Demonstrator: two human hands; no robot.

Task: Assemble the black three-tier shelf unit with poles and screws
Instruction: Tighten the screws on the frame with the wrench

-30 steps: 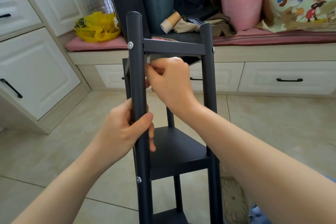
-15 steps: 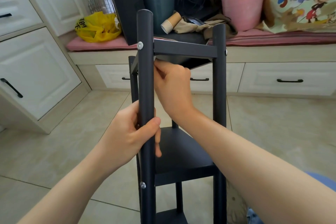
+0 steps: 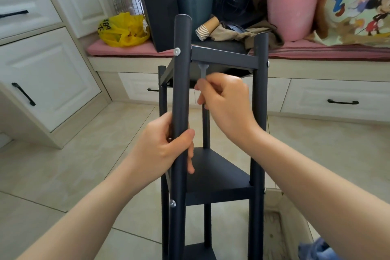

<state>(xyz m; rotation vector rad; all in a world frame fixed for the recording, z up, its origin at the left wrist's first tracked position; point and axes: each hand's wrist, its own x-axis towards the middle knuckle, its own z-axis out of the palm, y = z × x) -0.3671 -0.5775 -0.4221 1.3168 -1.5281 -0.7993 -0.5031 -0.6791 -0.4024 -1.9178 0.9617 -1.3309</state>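
right hand (image 3: 226,101): lowered from top tier (image 3: 223,59), pinching grey tool (image 3: 203,72); left hand (image 3: 160,148) gripping pole (image 3: 181,82); fastening probably unfinished.

Beige tile floor (image 3: 88,171), black shelf unit (image 3: 219,175) upright on it, feet out of frame. Cardboard box (image 3: 282,213) sits just right of the unit. Behind the unit, the table (image 3: 130,64) has a pink mat (image 3: 126,48). On that mat, yellow bag (image 3: 122,30) off to the unit's left, black box (image 3: 157,6), dark bin (image 3: 195,4) and paper cups (image 3: 205,28) right behind it, pink bucket (image 3: 293,4) to its right.
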